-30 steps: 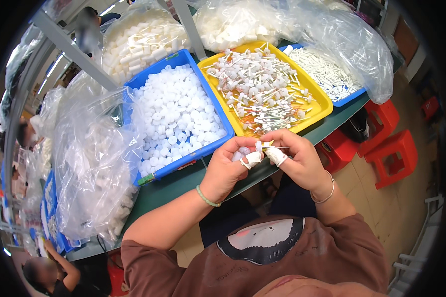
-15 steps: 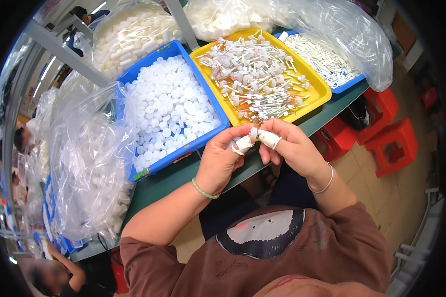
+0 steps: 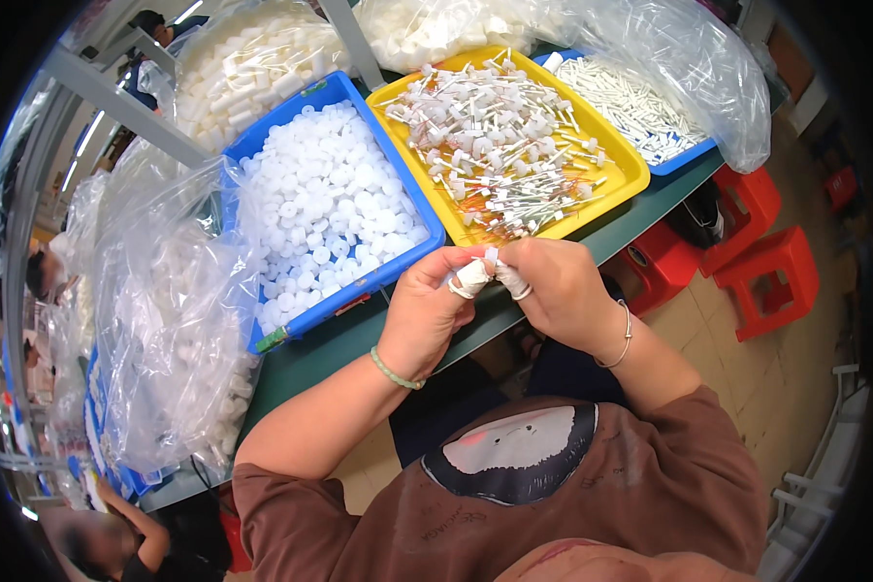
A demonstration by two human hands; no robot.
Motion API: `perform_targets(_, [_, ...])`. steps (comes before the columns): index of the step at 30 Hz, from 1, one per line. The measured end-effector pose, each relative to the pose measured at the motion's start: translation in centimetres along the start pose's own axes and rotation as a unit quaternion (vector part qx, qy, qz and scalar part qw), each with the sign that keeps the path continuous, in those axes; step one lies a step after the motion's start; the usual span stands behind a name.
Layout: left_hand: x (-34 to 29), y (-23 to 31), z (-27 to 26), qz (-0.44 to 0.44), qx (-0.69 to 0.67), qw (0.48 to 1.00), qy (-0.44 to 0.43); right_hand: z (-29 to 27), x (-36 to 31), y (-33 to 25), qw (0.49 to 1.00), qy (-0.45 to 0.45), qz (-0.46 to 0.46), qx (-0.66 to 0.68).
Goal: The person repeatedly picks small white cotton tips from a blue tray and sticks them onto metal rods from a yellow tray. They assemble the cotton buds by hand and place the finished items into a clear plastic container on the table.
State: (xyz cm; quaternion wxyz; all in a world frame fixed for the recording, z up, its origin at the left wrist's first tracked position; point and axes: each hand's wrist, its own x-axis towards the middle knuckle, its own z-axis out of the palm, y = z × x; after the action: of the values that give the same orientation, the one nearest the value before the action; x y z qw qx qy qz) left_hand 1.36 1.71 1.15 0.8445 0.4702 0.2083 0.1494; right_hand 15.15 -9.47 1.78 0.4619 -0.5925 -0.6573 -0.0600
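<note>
My left hand [image 3: 427,315] and my right hand [image 3: 565,296] meet over the table's near edge, just in front of the yellow tray [image 3: 627,184]. Between their fingertips is a small white plastic piece [image 3: 492,254], pinched from both sides. White tape wraps both thumbs. The fingers cover most of the piece, so its full shape is hidden. Many thin white sticks with translucent white caps and orange strands [image 3: 495,136] fill the yellow tray. Left of it, a blue tray [image 3: 435,218] holds a heap of translucent white round caps [image 3: 330,194].
A second blue tray [image 3: 694,155] of short white sticks stands at the back right, partly under a clear plastic bag [image 3: 708,78]. Plastic bags [image 3: 175,330] of white parts crowd the left. Red stools [image 3: 766,281] stand on the floor at right. Another person [image 3: 116,533] sits lower left.
My right hand has rolled over, its fingers curling in closer to the left fingertips. Both hands have shifted slightly left, still pinching the small piece.
</note>
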Motion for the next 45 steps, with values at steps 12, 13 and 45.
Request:
perform_targets(12, [-0.1, 0.9, 0.3, -0.052, -0.061, 0.996, -0.047, -11.4, 2.4, 12.1, 0.95, 0.076, 0.219, -0.211])
perform_targets(13, [0.1, 0.6, 0.2, -0.06, -0.079, 0.993, -0.057, -13.1, 1.9, 15.9, 0.939, 0.051, 0.2, -0.275])
perform_targets(45, [0.1, 0.2, -0.2, -0.05, -0.129, 0.99, -0.036, -4.4, -0.5, 0.1, 0.98, -0.022, 0.148, 0.128])
